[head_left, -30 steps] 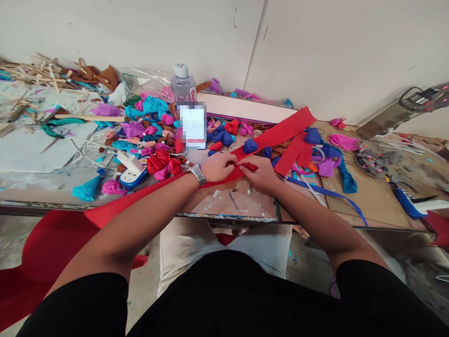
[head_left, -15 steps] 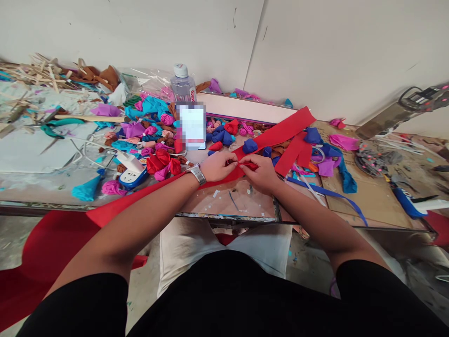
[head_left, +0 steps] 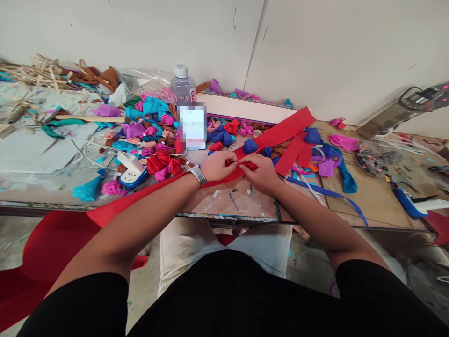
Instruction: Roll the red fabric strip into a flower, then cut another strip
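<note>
My left hand (head_left: 219, 166), with a metal watch (head_left: 199, 174) on its wrist, pinches a small piece of dark red fabric. My right hand (head_left: 261, 172) grips the same red fabric piece (head_left: 249, 165) from the other side, fingertips almost meeting. Under both hands runs a long red fabric strip (head_left: 284, 128), reaching up to the right and trailing left over the table edge. Blue fabric buds (head_left: 250, 146) lie just beyond my fingers. The ends of the piece are partly hidden by my fingers.
A phone (head_left: 192, 128) stands before a plastic bottle (head_left: 184, 86). Rolled fabric flowers in several colours crowd the table. Left are a power strip (head_left: 133, 178), teal-handled pliers (head_left: 54, 128) and wood scraps (head_left: 42, 75). Right lie a blue ribbon (head_left: 329, 193), cardboard (head_left: 365, 201) and a blue-and-white tool (head_left: 409, 202).
Almost nothing differs. Both hands stay at the same spot on the red fabric, with only a very slight shift of the view.
</note>
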Demonstrator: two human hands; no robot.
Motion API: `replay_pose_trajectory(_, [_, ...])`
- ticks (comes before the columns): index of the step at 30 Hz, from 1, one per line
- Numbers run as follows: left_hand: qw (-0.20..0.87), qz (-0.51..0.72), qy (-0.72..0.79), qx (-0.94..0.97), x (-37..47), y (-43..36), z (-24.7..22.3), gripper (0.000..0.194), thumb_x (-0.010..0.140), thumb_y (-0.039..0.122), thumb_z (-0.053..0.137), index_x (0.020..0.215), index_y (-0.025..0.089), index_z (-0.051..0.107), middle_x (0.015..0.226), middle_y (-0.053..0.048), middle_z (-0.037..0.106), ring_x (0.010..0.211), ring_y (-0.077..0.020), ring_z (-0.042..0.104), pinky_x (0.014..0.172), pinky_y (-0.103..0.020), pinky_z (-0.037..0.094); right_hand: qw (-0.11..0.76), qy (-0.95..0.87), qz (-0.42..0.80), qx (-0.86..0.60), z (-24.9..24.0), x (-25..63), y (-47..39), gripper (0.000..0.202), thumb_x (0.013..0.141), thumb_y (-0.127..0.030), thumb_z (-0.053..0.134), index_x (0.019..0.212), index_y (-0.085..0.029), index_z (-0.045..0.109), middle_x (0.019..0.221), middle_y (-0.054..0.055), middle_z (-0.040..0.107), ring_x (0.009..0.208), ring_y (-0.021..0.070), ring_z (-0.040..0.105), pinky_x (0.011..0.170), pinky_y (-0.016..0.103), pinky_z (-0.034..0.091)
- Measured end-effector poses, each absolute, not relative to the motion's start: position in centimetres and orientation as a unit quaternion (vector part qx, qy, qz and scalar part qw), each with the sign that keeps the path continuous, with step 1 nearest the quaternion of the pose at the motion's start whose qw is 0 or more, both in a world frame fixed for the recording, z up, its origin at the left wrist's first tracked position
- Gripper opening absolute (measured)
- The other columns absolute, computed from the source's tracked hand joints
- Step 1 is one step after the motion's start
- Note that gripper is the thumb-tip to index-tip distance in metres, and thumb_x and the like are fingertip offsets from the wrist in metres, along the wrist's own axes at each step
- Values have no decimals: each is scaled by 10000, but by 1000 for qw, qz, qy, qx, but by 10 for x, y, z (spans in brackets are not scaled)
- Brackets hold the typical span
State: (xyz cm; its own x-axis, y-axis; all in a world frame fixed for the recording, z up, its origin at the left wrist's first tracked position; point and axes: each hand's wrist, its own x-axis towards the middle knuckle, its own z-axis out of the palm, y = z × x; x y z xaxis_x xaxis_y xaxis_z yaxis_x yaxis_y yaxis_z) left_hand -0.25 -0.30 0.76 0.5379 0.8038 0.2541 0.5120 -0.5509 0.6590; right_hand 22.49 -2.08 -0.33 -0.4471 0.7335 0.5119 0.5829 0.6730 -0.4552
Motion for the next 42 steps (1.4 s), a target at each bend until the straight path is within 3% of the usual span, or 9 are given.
replay_pose_trajectory(28, [241, 288, 393, 839, -1, -3, 6, 279, 988, 396, 527, 898, 188, 692, 825, -44, 717, 736, -184, 586, 712, -325, 405, 374, -830, 121, -395, -5, 226, -17, 134, 992, -335, 695, 1011, -244, 791, 1002, 56, 791, 938, 235, 731, 890, 379, 569])
replay_pose_trajectory(42, [232, 293, 371, 850, 0, -6, 10, 291, 1010, 399, 500, 915, 193, 683, 841, -43, 702, 749, -185, 573, 718, -325, 405, 353, -829, 143, -410, 0, 224, -21, 214, 1052, -406, 601, 1016, -237, 727, 969, 57, 736, 923, 237, 679, 867, 373, 522])
